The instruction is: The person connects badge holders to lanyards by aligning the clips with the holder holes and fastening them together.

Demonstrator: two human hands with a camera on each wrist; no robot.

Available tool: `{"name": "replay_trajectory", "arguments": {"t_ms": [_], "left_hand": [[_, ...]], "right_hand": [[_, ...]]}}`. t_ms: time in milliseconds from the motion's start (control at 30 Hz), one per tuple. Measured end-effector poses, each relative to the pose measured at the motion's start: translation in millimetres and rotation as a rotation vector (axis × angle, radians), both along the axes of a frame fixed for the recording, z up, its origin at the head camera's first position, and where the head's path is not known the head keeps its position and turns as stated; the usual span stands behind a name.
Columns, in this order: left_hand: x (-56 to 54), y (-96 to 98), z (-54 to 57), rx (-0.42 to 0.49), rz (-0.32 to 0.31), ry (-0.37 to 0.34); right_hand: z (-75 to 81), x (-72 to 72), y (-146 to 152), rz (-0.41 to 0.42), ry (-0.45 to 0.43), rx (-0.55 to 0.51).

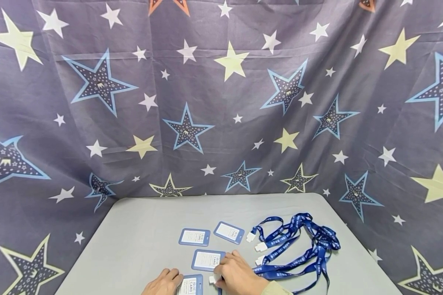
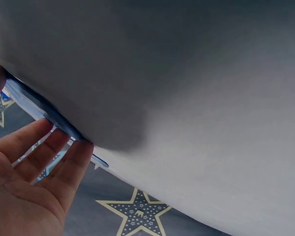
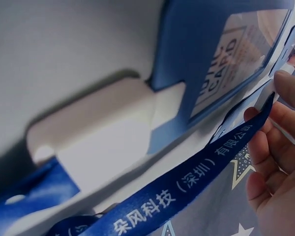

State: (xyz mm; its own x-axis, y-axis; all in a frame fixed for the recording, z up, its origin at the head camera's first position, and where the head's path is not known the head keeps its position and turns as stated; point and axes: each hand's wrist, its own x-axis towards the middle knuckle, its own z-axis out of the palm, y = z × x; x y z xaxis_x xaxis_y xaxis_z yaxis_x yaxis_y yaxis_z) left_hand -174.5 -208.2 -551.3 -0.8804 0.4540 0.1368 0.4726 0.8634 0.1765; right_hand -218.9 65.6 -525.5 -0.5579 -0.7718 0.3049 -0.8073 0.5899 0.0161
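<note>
Gripping the near rectangular, blue-rimmed ID card holder [image 1: 195, 285] by its left edge, the left hand [image 1: 164, 282] rests on the table [image 1: 133, 241]. The right hand [image 1: 239, 273] pinches a white clip [image 1: 213, 280] on a flat, white-lettered blue lanyard [image 3: 187, 182], just right of that holder. Three similar card holders [image 1: 194, 237] lie farther off; looped lanyards [image 1: 319, 235] lie right. Table surface: smooth, pale grey. Creased star-patterned cloth [image 1: 206, 94] hangs behind.

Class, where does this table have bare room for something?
Free: the table left of the cards and left hand, and the strip between cards and curtain. Crowded: around the right hand, and right of the cards, under lanyards.
</note>
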Motion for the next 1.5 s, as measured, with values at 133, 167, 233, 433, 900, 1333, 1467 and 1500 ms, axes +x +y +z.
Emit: {"name": "replay_trajectory", "arguments": {"t_ms": [133,167,233,433,900,1333,1467,1500], "left_hand": [[-0.7,-0.7,0.3,0.002,-0.001,-0.011],[-1.0,-1.1,0.5,0.002,-0.001,-0.015],[-1.4,-1.7,1.0,0.000,0.000,-0.024],[-2.1,-3.2,2.4,-0.007,0.004,-0.034],[-1.6,-3.7,2.8,0.012,-0.008,-0.030],[-1.6,-2.8,2.9,0.013,-0.009,-0.026],[-2.1,-2.7,3.7,0.008,-0.009,-0.034],[-2.2,-2.7,3.7,0.007,-0.009,-0.035]], "right_hand": [[-1.3,0.3,-2.3,-0.003,0.036,0.003],[-1.7,0.3,-3.0,-0.003,0.043,0.005],[-2.2,0.3,-4.6,-0.002,0.051,0.009],[-3.9,-0.5,-8.8,0.005,0.075,0.026],[-4.3,1.4,-14.1,0.027,0.107,0.049],[-7.5,0.6,-18.5,0.044,0.103,0.050],[-8.2,0.3,-18.5,0.045,0.099,0.052],[-8.4,0.3,-18.6,0.046,0.099,0.052]]}}
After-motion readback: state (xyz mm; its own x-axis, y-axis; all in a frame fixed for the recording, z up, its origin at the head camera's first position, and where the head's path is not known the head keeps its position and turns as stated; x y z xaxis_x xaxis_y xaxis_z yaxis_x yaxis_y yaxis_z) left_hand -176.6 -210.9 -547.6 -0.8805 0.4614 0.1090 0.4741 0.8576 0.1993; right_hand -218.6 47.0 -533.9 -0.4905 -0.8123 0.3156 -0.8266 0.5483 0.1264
